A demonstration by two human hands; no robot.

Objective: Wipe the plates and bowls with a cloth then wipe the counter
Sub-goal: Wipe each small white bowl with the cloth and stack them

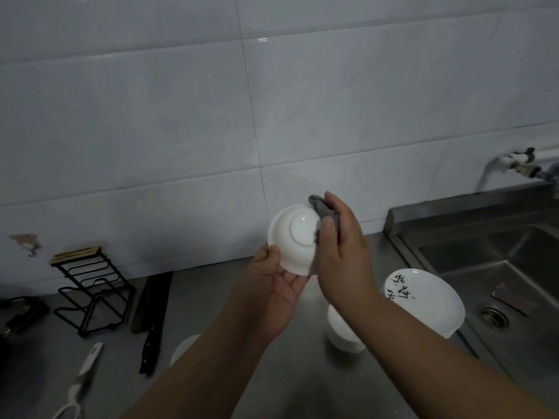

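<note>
While the left hand [273,285] grips a white bowl [292,238] by its rim, bottom toward the camera above the desk [272,373], the right hand [338,246] holds a gray cloth [322,211] against it.

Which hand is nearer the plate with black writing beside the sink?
Right. The right hand, holding the cloth on the bowl, is raised just left of the plate; the left hand, holding the bowl's rim, is farther left.
</note>
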